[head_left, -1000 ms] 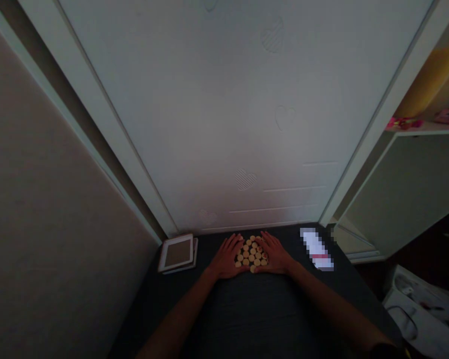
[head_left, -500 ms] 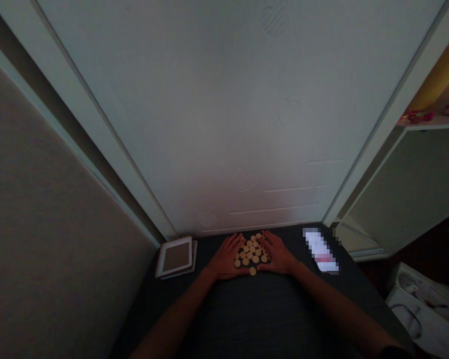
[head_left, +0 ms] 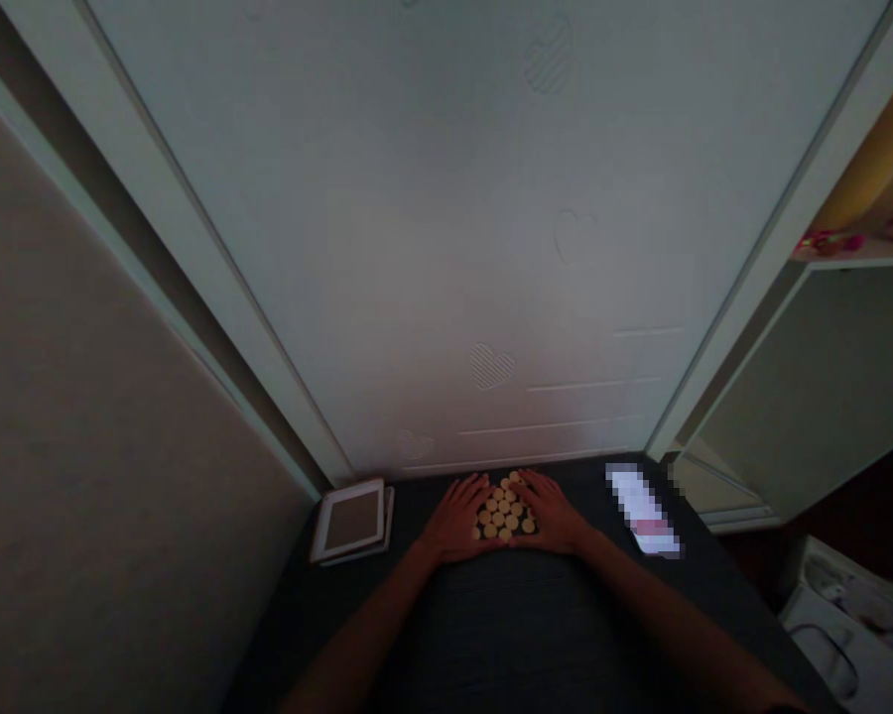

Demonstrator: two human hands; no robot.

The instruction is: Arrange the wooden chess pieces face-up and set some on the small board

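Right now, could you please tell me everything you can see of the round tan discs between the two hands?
The round tan discs are a tight cluster of small, flat pieces, wood by the look, lying in one layer on the dark table near the pale panel. Dim light hides any markings. The left hand and right hand, both open and palm down, flank the cluster and touch its sides.

Markings on the tan discs (head_left: 503,516) too small and dim to read, pixel-blurred object (head_left: 644,512) unidentifiable, both forearms cut off at bottom edge.
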